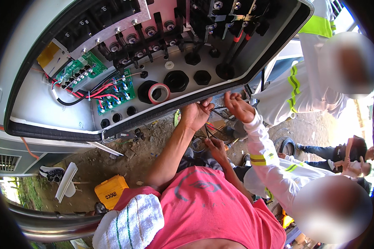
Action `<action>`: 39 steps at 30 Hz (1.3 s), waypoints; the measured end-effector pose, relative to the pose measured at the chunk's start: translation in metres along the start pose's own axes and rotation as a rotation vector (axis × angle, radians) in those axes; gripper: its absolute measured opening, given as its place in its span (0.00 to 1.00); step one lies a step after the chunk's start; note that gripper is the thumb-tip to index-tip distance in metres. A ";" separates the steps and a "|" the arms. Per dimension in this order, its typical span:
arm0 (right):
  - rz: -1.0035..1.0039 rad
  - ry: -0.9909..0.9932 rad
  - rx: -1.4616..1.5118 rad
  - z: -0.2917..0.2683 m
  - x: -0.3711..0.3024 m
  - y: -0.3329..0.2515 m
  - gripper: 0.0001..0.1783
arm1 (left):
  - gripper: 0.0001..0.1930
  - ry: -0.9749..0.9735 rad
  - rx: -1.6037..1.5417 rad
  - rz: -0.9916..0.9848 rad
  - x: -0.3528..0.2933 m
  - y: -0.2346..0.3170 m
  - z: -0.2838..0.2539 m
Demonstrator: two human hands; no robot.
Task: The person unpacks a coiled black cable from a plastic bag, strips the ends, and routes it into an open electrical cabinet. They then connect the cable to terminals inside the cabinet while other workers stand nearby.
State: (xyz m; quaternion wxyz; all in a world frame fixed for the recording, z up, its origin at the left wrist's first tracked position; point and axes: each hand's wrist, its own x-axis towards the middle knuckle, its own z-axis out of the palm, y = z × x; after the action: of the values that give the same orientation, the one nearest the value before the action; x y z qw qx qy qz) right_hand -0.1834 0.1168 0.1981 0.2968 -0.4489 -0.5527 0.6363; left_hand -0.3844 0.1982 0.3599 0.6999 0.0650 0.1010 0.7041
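My left hand is raised to the lower edge of an open electrical cabinet, its fingers closed in a pinch on a thin black cable. The box's edge partly covers the fingertips. Lower down, in front of my red shirt, my right hand is closed on black cables that loop up toward the left hand. A co-worker's hand, in a white sleeve with reflective stripes, is close to the right of my left hand, fingers bent.
A roll of tape rests inside the cabinet among black cable glands. Green circuit boards with red and black wires sit at its left. Below are a yellow case and a metal rail. Two co-workers stand close at right.
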 end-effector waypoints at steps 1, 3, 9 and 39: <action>0.053 0.015 -0.075 -0.002 -0.003 0.001 0.24 | 0.10 -0.021 -0.015 0.000 0.002 0.000 -0.002; 0.087 0.048 -0.156 -0.005 -0.008 0.003 0.23 | 0.10 0.029 -0.033 -0.002 0.004 -0.002 -0.006; 0.123 0.092 -0.068 -0.009 -0.018 0.010 0.25 | 0.10 0.057 -0.055 0.064 0.008 -0.013 -0.013; 0.127 0.174 -0.279 -0.030 -0.028 -0.014 0.29 | 0.17 0.109 -0.004 0.189 0.031 -0.047 -0.051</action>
State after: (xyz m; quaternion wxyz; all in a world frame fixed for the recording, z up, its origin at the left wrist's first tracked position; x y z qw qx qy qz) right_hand -0.1465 0.1087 0.2187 0.2375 -0.5731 -0.5783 0.5298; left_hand -0.3510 0.2268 0.2983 0.6241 0.0345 0.1310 0.7695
